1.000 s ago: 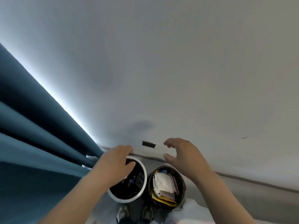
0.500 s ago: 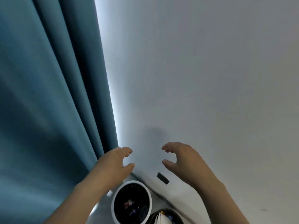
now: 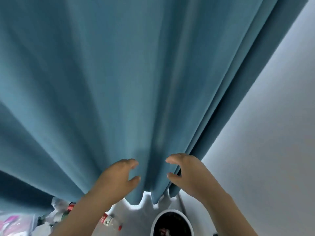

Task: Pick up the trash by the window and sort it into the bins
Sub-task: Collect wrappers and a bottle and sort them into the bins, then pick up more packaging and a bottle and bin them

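By the curtain [image 3: 136, 82], left hand [image 3: 119, 178] and right hand [image 3: 187, 172] were half-open, empty; a careless reach could roll the bottle [image 3: 110, 221].

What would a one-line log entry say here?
left hand: empty | right hand: empty | both: raised before blue curtain | plastic bottle: on floor, not picked up | white-rimmed bin: right of bottle

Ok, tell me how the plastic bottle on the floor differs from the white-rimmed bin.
The bottle lies on its side; the bin stands upright. The bottle is clear with a red label; the bin is dark inside with a white rim. Both sit on the floor.
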{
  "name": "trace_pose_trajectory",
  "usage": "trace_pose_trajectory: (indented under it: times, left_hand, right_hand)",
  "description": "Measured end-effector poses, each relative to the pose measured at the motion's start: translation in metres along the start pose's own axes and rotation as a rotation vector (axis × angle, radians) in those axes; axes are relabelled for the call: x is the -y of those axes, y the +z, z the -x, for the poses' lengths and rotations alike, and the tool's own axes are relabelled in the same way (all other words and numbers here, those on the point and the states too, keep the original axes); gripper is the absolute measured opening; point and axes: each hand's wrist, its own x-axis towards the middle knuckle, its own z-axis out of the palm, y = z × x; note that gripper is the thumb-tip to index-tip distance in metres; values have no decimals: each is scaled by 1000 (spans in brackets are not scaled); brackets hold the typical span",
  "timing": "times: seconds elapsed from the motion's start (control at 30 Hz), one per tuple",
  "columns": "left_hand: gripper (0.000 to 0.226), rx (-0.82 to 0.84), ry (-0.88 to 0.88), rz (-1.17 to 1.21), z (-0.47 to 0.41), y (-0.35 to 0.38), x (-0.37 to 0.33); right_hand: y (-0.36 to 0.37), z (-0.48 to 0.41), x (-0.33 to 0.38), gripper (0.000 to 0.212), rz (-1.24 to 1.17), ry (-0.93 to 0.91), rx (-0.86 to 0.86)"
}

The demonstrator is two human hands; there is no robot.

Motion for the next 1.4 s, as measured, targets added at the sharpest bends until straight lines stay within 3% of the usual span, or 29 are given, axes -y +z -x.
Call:
trace_pose_trajectory:
  times: [0.23, 0.57, 1.13, 1.4]
  left_hand:
    - [39, -138, -267, 33, 72, -60, 116]
    - [40, -301, -565, 81, 182, -99, 235]
    - [39, -604, -1137, 281, 294, -90, 296]
    - [38, -675, -1293, 402, 346, -80, 325]
  right_hand:
    - [44, -58, 136, 39, 67, -305, 130]
    - [129, -83, 301, 37, 60, -595, 323]
    - [212, -103, 465, 38, 130, -1095, 612]
    - [258, -80, 528, 37, 175, -1258, 711]
